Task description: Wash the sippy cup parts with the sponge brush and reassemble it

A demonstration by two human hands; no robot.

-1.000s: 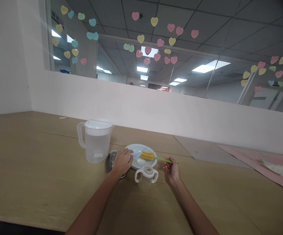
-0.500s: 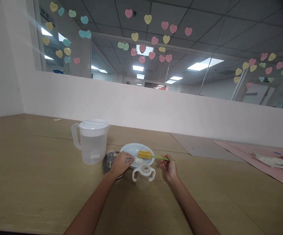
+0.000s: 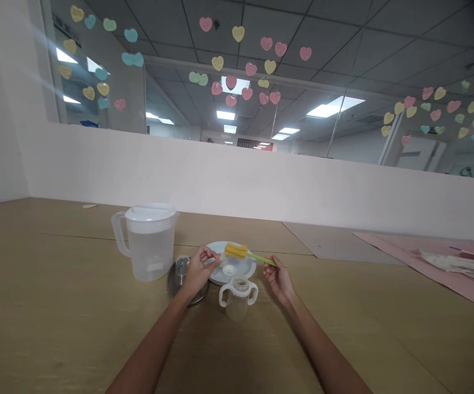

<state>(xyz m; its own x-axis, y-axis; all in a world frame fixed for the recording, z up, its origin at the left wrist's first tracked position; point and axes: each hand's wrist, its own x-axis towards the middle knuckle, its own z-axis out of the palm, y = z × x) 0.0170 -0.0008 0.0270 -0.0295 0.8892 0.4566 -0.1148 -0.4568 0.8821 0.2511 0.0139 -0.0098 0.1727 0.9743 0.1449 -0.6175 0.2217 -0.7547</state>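
My right hand (image 3: pixel 278 276) is closed around the green handle of a sponge bottle brush (image 3: pixel 235 251), whose yellow head is over the white plate (image 3: pixel 245 268). Fingers of my left hand (image 3: pixel 199 268) pinch a small translucent piece (image 3: pixel 222 259) right by the sponge; its exact kind is hard to make out. On the plate's near side lies a white ring-shaped cap (image 3: pixel 229 270). A clear baby bottle (image 3: pixel 237 308) with two white handles stands uncapped in front of the plate, between my forearms. Partly behind my left hand, a clear dome cover (image 3: pixel 182 265) rests on a dark round metal tray (image 3: pixel 174 285).
A translucent lidded pitcher (image 3: pixel 150 246) holding liquid stands on the left of the wooden table (image 3: pixel 76 317). At the right lies a pink sheet (image 3: pixel 392 246) with a whitish cloth or bag (image 3: pixel 454 265) on it. A white wall with a window runs along the back.
My left hand has lifted off the plate with the small translucent piece pinched in its fingers. The sponge head has risen slightly and shifted left, closer to those fingers.
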